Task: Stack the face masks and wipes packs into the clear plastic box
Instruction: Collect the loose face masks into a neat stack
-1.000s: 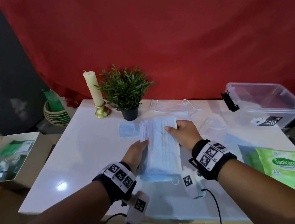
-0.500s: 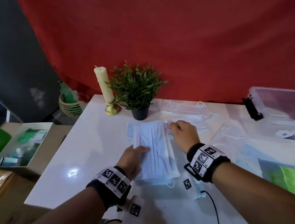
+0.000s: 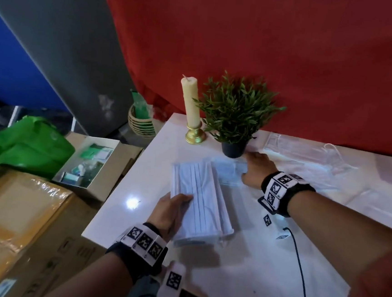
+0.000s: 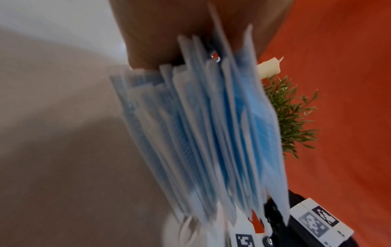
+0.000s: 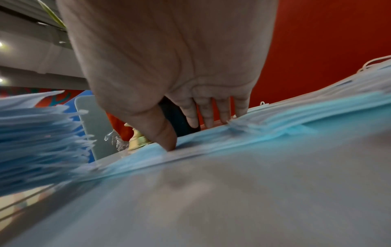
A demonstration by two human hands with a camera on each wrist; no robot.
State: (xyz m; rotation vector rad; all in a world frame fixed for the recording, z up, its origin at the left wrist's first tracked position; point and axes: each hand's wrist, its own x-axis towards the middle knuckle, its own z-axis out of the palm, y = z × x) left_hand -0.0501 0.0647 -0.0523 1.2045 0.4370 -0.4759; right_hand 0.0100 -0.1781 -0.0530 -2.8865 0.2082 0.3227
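Note:
A thick stack of white-and-blue face masks [image 3: 200,200] is held just above the white table [image 3: 250,271] by my left hand [image 3: 173,208], which grips its near left edge. In the left wrist view the stack [image 4: 211,133] hangs edge-on from my left hand [image 4: 190,41]. My right hand [image 3: 256,170] lies over a smaller pile of blue masks [image 3: 226,172] flat on the table by the plant pot. My right hand [image 5: 186,135] shows its thumb pressing on this pile [image 5: 264,133] and its straight fingertips [image 5: 207,123] at the far edge. Neither the clear box nor the wipes pack is in view.
A candle [image 3: 190,105] in a gold holder and a potted plant [image 3: 236,111] stand at the table's back left. More masks in clear wrap [image 3: 308,155] lie at the back right. A black cable [image 3: 299,259] crosses the table. Cardboard boxes [image 3: 18,215] and a green bag [image 3: 31,145] sit off the left edge.
The head has turned left, so the box and wipes pack have left the view. My right hand let go of the held stack and moved back to the pile by the pot.

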